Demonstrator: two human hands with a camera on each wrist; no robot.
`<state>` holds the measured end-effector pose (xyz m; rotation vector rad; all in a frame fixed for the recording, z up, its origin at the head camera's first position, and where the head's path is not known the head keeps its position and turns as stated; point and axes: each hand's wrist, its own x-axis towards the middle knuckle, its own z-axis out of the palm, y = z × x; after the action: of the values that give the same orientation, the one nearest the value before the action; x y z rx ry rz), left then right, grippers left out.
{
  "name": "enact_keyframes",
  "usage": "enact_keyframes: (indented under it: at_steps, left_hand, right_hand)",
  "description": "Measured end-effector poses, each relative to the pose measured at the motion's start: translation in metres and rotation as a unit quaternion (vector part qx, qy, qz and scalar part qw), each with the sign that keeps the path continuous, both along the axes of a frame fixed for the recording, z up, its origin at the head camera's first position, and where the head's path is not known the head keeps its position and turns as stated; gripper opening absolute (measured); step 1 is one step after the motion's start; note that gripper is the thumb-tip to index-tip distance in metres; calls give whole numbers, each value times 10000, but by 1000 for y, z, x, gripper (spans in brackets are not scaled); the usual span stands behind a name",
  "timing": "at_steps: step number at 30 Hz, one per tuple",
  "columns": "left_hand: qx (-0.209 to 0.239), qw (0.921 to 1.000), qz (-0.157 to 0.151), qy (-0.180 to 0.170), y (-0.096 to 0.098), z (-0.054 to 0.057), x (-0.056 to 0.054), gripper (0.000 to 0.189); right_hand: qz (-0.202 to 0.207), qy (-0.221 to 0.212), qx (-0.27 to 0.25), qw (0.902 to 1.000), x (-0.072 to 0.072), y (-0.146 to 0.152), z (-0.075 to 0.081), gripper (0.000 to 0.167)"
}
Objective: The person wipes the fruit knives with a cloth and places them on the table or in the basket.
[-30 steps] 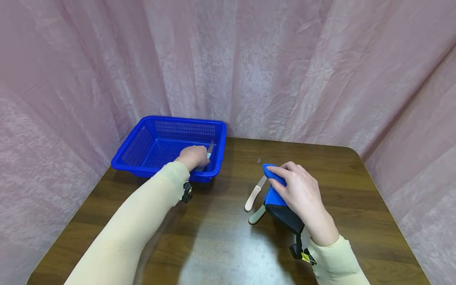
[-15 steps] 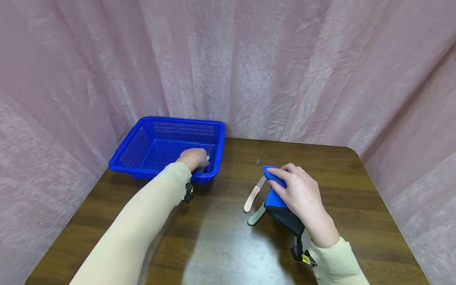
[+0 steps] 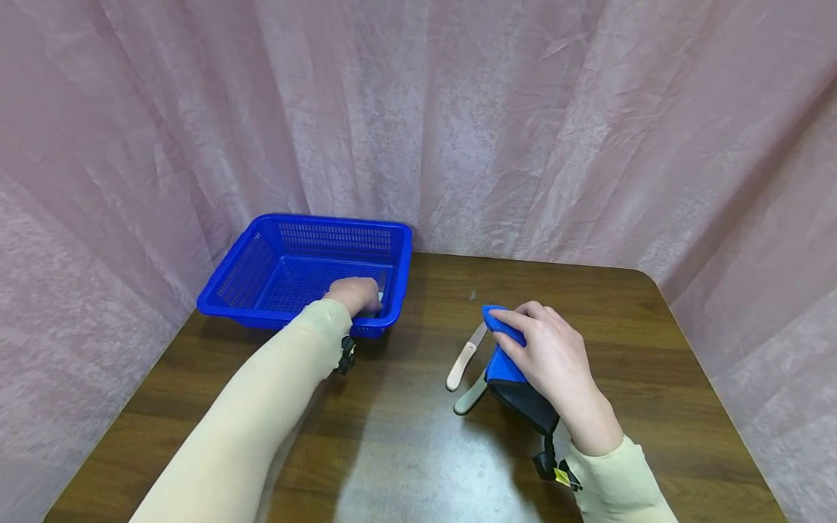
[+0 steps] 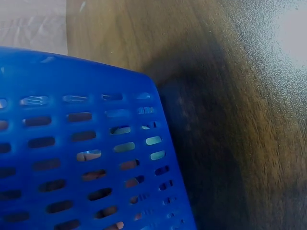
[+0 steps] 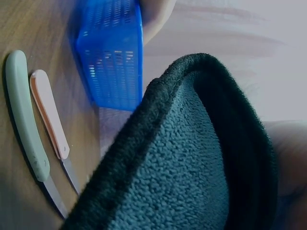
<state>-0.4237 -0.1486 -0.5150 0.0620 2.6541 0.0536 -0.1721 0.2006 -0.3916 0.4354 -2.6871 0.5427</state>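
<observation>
My left hand [image 3: 353,294] is down inside the near right corner of a blue plastic basket [image 3: 225,301], holding a knife with a pale handle [image 3: 381,297] that is mostly hidden by the fingers. Through the basket's slots in the left wrist view, parts of a pale green handle [image 4: 154,140] show. My right hand [image 3: 556,349] pinches a folded cloth [image 3: 505,363], blue on one face and dark on the other, with black edging [image 5: 201,62] in the right wrist view. Beside the cloth lie a pink-handled knife [image 3: 461,367] and a green-handled knife [image 3: 471,396], the latter's blade covered by the cloth in the head view.
A brown wooden table [image 3: 405,436] carries everything. Behind it hangs a pink curtain [image 3: 497,131], close to the basket's back. The basket's raised rim [image 3: 408,269] surrounds the left hand.
My left hand has gone slightly lower into the basket with the knife, whose blade shows less now. The right hand and the cloth have stayed in place.
</observation>
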Motion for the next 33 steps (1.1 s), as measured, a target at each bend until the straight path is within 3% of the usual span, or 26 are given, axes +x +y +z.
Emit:
enact_keyframes:
  at_steps: [5,7,8,9,10,14,15,16,17,19,24,25,28,31,32,33]
  left_hand:
    - [-49,9999,-39,-119,-5,-11,-12,38]
    - [-91,9999,-57,-117,-4,-10,-9,41]
    - [-56,9999,-82,-56,0,5,6,43]
    - [-28,9999,-104,16,-1,8,10,47]
    - [-13,10000,-91,39,2,20,20,47]
    - [128,9988,-110,463,15,84,80,42]
    - [148,9986,-110,490,14,87,80,41]
    - [182,9985,-105,512,17,101,92,37]
    - [215,9982,-148,548,17,106,96,37]
    - [298,9973,-225,632,15,112,100,37]
    - [412,9959,-340,733,7,115,95,41]
    - [481,9947,-412,811,-1,101,80,46]
    - [469,9931,-452,979,-5,103,78,50]
    - [515,9903,-459,1207,-6,113,87,54]
    - [471,9902,-429,1242,1,129,103,53]
    - [477,9891,-482,1310,1,131,106,55]
  right_hand:
    - [8,-37,-9,10000,1,-1,-1,37]
    - [-5,-58,-8,10000,1,-1,-1,37]
    - [-13,-71,-7,10000,1,-1,-1,37]
    - [-21,-86,-5,10000,2,-1,-1,37]
    - [-26,-100,-1,9999,2,-1,-1,37]
    - [-40,-126,1,9999,3,0,0,38]
    - [-41,-121,2,9999,3,0,0,38]
    - [-41,-114,1,9999,3,1,0,38]
    - [-40,-104,-5,9999,3,1,0,38]
    - [-32,-81,-6,10000,4,1,0,38]
    - [-28,-65,3,10000,4,1,-1,37]
    - [-28,-71,0,10000,4,1,-1,37]
    - [-28,-76,-25,10000,4,2,-1,37]
    - [-32,-72,-47,10000,4,2,-1,37]
    - [-36,-67,-44,10000,4,3,-1,37]
    - [-38,-65,-41,10000,4,3,-2,37]
